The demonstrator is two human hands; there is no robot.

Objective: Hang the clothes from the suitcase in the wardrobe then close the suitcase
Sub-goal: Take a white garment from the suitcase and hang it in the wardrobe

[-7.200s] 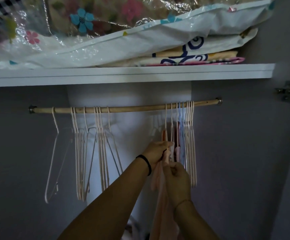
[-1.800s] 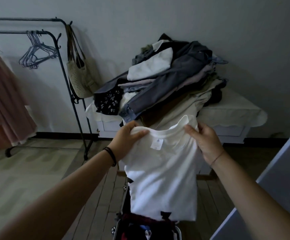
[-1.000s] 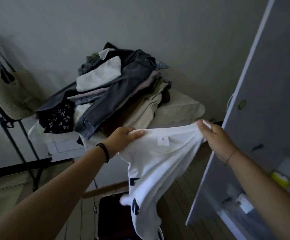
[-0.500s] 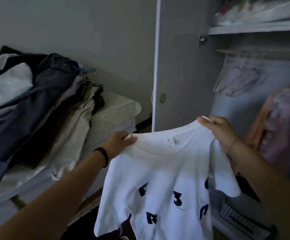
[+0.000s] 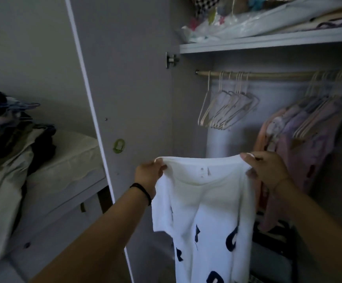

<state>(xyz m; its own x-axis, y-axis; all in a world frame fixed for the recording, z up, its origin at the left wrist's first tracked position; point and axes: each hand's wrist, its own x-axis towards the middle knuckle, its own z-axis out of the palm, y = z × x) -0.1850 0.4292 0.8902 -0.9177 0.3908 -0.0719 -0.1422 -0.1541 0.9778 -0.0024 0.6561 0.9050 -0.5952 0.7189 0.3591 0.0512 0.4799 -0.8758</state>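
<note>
Step in hand: one white T-shirt (image 5: pixel 202 201) is being brought to the wardrobe; it is not yet on a hanger.
T-shirt: held in the air before the open wardrobe, below the rail (image 5: pixel 272 75), spread by its shoulders, with the neck label toward the camera.
Left grip: the left hand (image 5: pixel 148 173) pinches one shoulder, fingers curled on the cloth.
Right grip: the right hand (image 5: pixel 268 170) is clamped on the other shoulder.
Next move: I judge one hand must let go and take an empty hanger (image 5: pixel 227 111) from the bunch at the rail's left end, while the other hand carries the shirt alone.
In the way: the empty hangers are crowded together, so one may drag its neighbours; the open door (image 5: pixel 129 99) stands just left of the left hand.
Around: hung clothes (image 5: pixel 301 152) on the right of the rail; a shelf (image 5: pixel 268 40) with wrapped bedding above; a clothes pile (image 5: pixel 12 139) on a low table (image 5: pixel 70 160) at the left.
Suitcase: not in view.
</note>
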